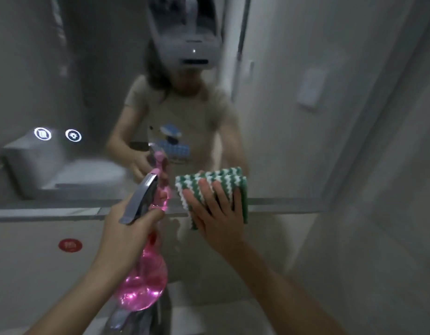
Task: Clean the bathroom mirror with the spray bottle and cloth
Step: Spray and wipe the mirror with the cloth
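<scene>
The mirror [93, 88] fills the upper part of the view and reflects a person in a beige T-shirt. My right hand [217, 211] presses a folded green-and-white striped cloth [209, 181] flat against the mirror's lower edge, fingers spread over it. My left hand [127, 235] grips the neck of a pink translucent spray bottle [146, 281] with a grey trigger head [142, 197], held just left of the cloth with its nozzle close to the glass.
Two lit touch icons [57, 134] glow on the mirror at the left. A metal ledge [47, 211] runs under the glass. A red round sticker [70, 245] sits on the white panel below. A chrome tap [136, 317] lies under the bottle. A white wall [378, 165] stands at the right.
</scene>
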A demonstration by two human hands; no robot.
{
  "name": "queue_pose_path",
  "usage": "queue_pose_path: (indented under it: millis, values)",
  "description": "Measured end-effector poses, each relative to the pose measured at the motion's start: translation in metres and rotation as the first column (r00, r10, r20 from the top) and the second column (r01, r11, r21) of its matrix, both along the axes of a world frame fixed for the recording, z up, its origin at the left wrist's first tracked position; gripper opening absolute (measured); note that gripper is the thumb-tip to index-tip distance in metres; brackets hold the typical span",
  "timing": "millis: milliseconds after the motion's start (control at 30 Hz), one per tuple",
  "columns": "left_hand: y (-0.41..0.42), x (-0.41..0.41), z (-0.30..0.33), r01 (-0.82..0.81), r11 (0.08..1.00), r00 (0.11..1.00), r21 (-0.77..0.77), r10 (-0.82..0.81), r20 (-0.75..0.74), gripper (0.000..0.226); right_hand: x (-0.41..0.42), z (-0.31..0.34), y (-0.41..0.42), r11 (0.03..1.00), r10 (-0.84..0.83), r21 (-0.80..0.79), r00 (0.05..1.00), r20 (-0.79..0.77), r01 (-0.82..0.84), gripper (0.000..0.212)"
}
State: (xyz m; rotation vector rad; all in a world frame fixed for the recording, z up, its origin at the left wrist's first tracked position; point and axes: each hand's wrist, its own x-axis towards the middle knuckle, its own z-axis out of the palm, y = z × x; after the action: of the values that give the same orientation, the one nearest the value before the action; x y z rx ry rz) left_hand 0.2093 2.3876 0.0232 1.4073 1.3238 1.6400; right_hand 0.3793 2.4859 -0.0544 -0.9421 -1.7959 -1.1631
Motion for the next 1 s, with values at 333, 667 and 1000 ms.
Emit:
queue_pose_path:
  millis: [333,667,1000]
  values:
    - [0.012,0.065,-0.015,0.127,0.992,0.991,-0.029,-0.128,-0.049,0.009,0.144,-0.012,0.018,0.994,-0.055,0.091,0.997,-0.045,0.059,0.052]
    - [0.015,0.088,-0.035,0.224,0.973,0.971,-0.046,-0.227,-0.069,0.022,0.155,-0.021,0.005,0.992,-0.119,-0.09,0.922,-0.369,0.092,0.054]
    - [-0.014,0.005,-0.025,0.012,1.0,1.0,-0.017,-0.012,-0.027,0.013,0.009,-0.007,-0.002,0.998,-0.068,-0.04,0.917,-0.393,0.056,0.056]
